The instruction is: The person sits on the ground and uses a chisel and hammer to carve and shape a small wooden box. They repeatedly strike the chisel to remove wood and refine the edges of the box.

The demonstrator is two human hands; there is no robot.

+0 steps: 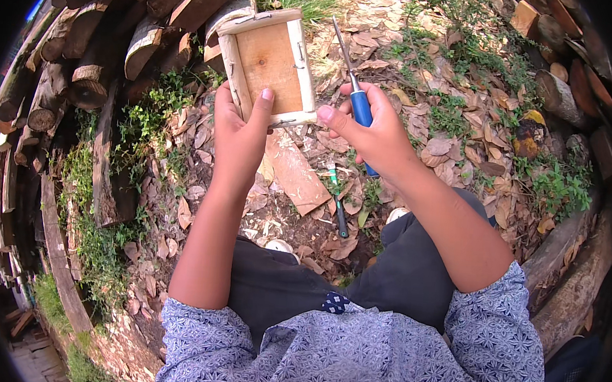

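My left hand [250, 112] grips a small wooden frame [297, 63] by its lower left corner, thumb on the front. Pale whittled strips border its flat brown back panel, and several bent nails or staples stick out of them. In my right hand [370, 132] is a blue-handled chisel [361, 108]; its narrow metal blade points up and away, apart from the frame. The right thumb tip is at the frame's lower right corner; whether it presses there I cannot tell.
Below my hands, a flat board [296, 176] lies on leaf litter beside a green-and-black handled tool [338, 204]. Stacked logs [90, 80] rise on the left. More cut wood [557, 95] is piled on the right, above long logs [573, 281]. Green weeds [554, 187] grow between.
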